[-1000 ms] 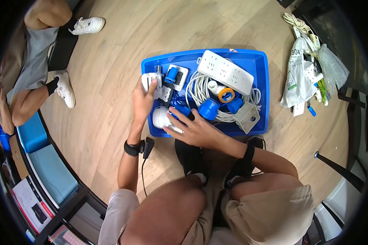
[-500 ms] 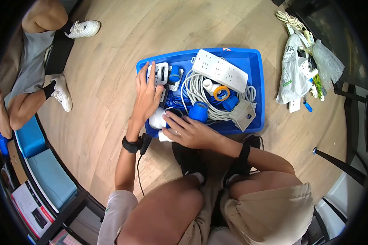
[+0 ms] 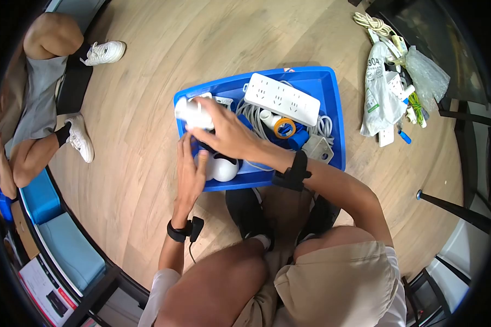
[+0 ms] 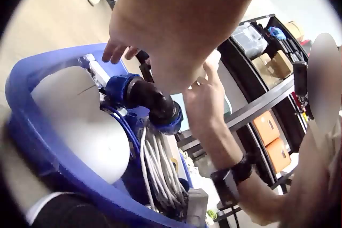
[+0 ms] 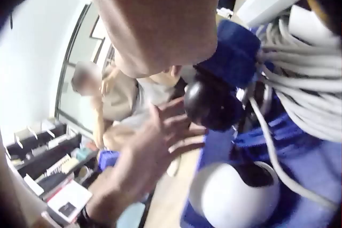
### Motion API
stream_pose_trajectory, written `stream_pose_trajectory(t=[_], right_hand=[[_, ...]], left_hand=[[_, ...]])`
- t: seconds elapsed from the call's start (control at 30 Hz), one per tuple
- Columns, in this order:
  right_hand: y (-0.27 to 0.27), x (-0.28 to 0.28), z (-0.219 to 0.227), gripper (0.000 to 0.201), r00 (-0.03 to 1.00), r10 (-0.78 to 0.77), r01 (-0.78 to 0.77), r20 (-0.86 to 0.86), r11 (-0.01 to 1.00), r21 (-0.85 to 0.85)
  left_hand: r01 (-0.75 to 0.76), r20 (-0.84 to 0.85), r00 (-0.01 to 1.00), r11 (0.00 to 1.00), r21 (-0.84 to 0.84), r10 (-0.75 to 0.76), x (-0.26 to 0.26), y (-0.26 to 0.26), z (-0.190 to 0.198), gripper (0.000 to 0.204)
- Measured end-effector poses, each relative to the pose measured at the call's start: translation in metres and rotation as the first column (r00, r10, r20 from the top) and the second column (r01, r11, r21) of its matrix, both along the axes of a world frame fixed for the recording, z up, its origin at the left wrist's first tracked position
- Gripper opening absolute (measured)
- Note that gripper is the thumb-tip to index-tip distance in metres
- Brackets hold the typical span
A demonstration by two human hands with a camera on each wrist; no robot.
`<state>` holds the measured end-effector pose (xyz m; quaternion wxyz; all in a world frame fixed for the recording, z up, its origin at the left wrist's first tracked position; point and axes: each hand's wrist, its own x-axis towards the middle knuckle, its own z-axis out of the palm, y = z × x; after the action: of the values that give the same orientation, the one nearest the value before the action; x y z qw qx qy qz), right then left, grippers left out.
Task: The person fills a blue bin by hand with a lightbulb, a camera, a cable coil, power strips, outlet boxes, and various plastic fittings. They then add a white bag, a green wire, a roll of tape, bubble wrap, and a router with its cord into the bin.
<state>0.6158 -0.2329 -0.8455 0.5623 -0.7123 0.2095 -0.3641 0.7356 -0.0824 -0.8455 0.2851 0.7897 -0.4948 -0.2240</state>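
Note:
In the head view, a blue bin [image 3: 341, 117] full of electrical parts stands on the floor. My right hand [image 3: 229, 131] reaches over its left side and grips a blurred white object [image 3: 193, 113] between fingers and thumb, above the back left corner. Below it, my left hand [image 3: 190, 177] lies over the left rim with fingers extended. Beside the left thumb sits a white rounded device [image 3: 224, 169]; a black patch shows on it in the right wrist view. The left wrist view shows a black pipe fitting with blue nuts [image 4: 168, 124] near the hands.
A white power strip [image 3: 282, 99], an orange ring [image 3: 284, 128], coiled pale cable [image 3: 324, 126] and a pale box [image 3: 317, 150] share the bin. At right lie a plastic bag [image 3: 377, 103] and loose cables. Another person [image 3: 35, 109] sits at left, above a shelf [image 3: 73, 240].
My right hand has moved from the bin's front rim to its back left, carrying the white object. My left hand has left a white socket piece and drawn back toward the front.

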Motion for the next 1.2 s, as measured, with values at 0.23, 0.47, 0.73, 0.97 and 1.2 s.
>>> stream_pose_trajectory(t=[0.23, 0.47, 0.73, 0.97, 1.2], right_hand=[[-0.075, -0.03, 0.013, 0.056, 0.935, -0.214, 0.122, -0.284, 0.943, -0.308], [-0.08, -0.025, -0.018, 0.052, 0.85, -0.071, -0.217, -0.523, 0.856, -0.469], [-0.073, -0.052, -0.001, 0.063, 0.826, -0.256, -0.106, -0.501, 0.804, -0.585], [-0.093, -0.224, 0.055, 0.042, 0.626, -0.702, 0.371, -0.34, 0.651, -0.662], [-0.082, -0.406, -0.005, 0.081, 0.121, -0.705, 0.621, -0.699, 0.603, -0.501]], left_hand=[[0.194, 0.216, 0.957, 0.981, 0.026, -0.195, 0.001, -0.038, 0.009, 0.086], [0.407, 0.3, 0.861, 0.91, 0.075, -0.409, 0.006, -0.033, 0.009, 0.055], [0.336, 0.292, 0.901, 0.942, -0.001, -0.321, 0.029, -0.005, 0.013, 0.056], [0.332, 0.595, 0.731, 0.936, 0.116, -0.333, 0.029, -0.02, -0.007, 0.058], [0.302, 0.362, 0.876, 0.948, 0.103, -0.318, 0.023, -0.024, 0.034, 0.079]])
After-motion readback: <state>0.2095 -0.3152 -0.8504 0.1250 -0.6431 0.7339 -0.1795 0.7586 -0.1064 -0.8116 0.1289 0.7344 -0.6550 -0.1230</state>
